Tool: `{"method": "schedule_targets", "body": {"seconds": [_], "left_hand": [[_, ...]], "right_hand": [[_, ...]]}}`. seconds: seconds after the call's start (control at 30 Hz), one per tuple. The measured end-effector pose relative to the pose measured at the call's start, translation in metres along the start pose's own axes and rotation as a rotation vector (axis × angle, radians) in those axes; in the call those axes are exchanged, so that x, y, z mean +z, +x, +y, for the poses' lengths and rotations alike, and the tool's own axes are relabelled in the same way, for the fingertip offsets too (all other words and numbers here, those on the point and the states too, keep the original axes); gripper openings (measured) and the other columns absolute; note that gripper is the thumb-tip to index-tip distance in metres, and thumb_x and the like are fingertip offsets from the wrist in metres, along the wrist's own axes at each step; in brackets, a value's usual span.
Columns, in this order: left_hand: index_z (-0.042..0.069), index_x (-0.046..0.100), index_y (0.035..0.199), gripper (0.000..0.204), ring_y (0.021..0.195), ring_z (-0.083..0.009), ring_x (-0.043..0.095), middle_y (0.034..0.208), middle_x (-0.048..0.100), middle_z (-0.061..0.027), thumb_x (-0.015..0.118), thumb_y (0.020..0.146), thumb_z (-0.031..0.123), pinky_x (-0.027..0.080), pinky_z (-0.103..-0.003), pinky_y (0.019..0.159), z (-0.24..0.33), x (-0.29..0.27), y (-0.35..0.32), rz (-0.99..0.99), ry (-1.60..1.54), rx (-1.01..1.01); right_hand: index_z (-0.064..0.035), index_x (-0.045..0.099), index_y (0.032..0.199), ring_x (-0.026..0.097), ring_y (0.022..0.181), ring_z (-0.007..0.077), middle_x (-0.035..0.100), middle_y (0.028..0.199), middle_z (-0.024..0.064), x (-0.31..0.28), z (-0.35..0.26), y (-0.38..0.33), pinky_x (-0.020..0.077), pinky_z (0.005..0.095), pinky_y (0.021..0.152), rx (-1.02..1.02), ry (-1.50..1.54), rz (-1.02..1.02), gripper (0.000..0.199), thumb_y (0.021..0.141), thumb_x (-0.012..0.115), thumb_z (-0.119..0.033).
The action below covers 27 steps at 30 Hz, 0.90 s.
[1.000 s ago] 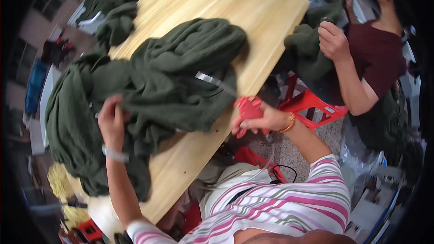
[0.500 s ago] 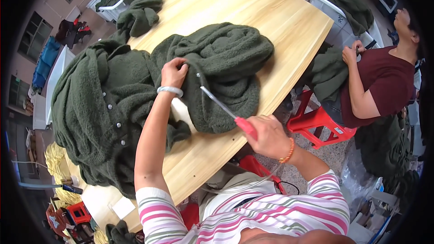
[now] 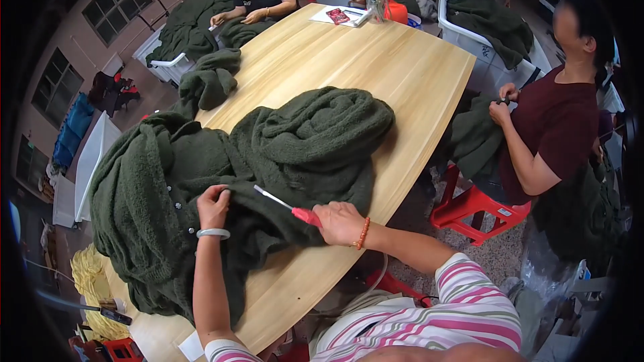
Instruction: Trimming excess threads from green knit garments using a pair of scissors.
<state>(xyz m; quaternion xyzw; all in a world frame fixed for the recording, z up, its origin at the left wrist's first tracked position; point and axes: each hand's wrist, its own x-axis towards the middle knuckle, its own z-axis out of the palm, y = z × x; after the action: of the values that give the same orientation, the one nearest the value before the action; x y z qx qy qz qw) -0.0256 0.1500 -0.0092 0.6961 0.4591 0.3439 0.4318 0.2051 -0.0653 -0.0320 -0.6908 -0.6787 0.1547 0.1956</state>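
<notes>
Presently, left grip (image 3: 212, 208): fingers bunched together, apparently pinching a fold of the dark green knit garment (image 3: 315, 131) near its middle.
Right grip (image 3: 341, 222): wrapped around the handle of the red-handled tool (image 3: 307, 216), above the garment's near edge.
Tool tip: the thin metal shaft points up and left, its end near the left fingers; I cannot tell whether it touches the knit.
Dark green garment: heaped across the left and middle of the wooden bench (image 3: 416, 67), a rolled mound at its right end and loose folds under the left wrist.
Shiny buttons (image 3: 178, 206): a row of small round ones, just left of the left hand.
Pinched fold: best held taut and flat, since thick knit will likely give and bunch under a slack hold.
Shaft angle: a shallow slant with the point away from the fingertips would be safest; a steep one could snag the loops or jab the skin.
Right wrist: a loose, steady wrist should serve better than force, with small movements near the cloth.
Pale cord (image 3: 384, 272): hangs below the right forearm; whether it joins the tool is unclear, so it is worth having it free of the bench edge.
Heavy folds: their weight may drag at the pinch, so letting the bench bear most of the garment would help.
</notes>
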Motion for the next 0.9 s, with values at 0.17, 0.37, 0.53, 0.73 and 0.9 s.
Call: {"method": "schedule_targets", "body": {"seconds": [0.17,0.37,0.53,0.73,0.9], "left_hand": [[0.002,0.066,0.093,0.011,0.057,-0.0032,0.049,0.072,0.06,0.0035,0.061,0.084,0.005,0.04,-0.019,0.051,0.02,-0.04,-0.012,0.029,-0.009,0.007],[-0.002,0.065,0.09,0.014,0.068,-0.0071,0.055,0.075,0.063,-0.0003,0.061,0.079,0.004,0.045,-0.023,0.064,0.004,-0.05,-0.003,0.016,0.207,0.123],[0.001,0.065,0.089,0.011,0.051,-0.0047,0.048,0.067,0.058,0.0017,0.061,0.08,0.005,0.039,-0.02,0.047,-0.005,-0.04,-0.01,0.058,0.153,0.015],[0.004,0.064,0.088,0.007,0.047,-0.0043,0.045,0.063,0.055,0.0032,0.062,0.084,0.009,0.037,-0.02,0.042,-0.032,-0.051,0.009,0.027,0.085,0.091],[-0.002,0.065,0.092,0.014,0.077,-0.0106,0.059,0.083,0.065,-0.0042,0.062,0.083,0.008,0.046,-0.024,0.074,0.046,0.008,0.037,0.107,0.367,0.43]], "right_hand": [[-0.002,0.054,0.099,0.06,0.096,0.0368,0.064,0.093,0.0206,-0.019,-0.023,-0.006,0.0469,0.0464,0.083,-0.007,0.306,-0.262,0.033,0.075,0.066,-0.021],[-0.0032,0.054,0.09,0.058,0.087,0.0299,0.061,0.089,0.0144,0.021,-0.033,-0.012,0.0448,0.0407,0.072,-0.055,-0.083,0.023,0.035,0.066,0.072,-0.021],[-0.0062,0.056,0.086,0.056,0.08,0.0216,0.061,0.08,0.0084,0.036,-0.049,-0.014,0.0407,0.0337,0.064,-0.068,-0.383,0.145,0.022,0.071,0.065,-0.02],[-0.0002,0.058,0.094,0.064,0.078,0.0315,0.064,0.081,0.0176,0.004,-0.039,-0.006,0.0489,0.0411,0.069,-0.051,0.254,-0.218,0.028,0.073,0.063,-0.017],[-0.0031,0.06,0.089,0.054,0.06,0.0079,0.057,0.07,-0.0004,-0.058,-0.002,-0.036,0.0462,0.0271,0.055,0.097,0.896,-0.235,0.022,0.079,0.07,-0.019]]}}
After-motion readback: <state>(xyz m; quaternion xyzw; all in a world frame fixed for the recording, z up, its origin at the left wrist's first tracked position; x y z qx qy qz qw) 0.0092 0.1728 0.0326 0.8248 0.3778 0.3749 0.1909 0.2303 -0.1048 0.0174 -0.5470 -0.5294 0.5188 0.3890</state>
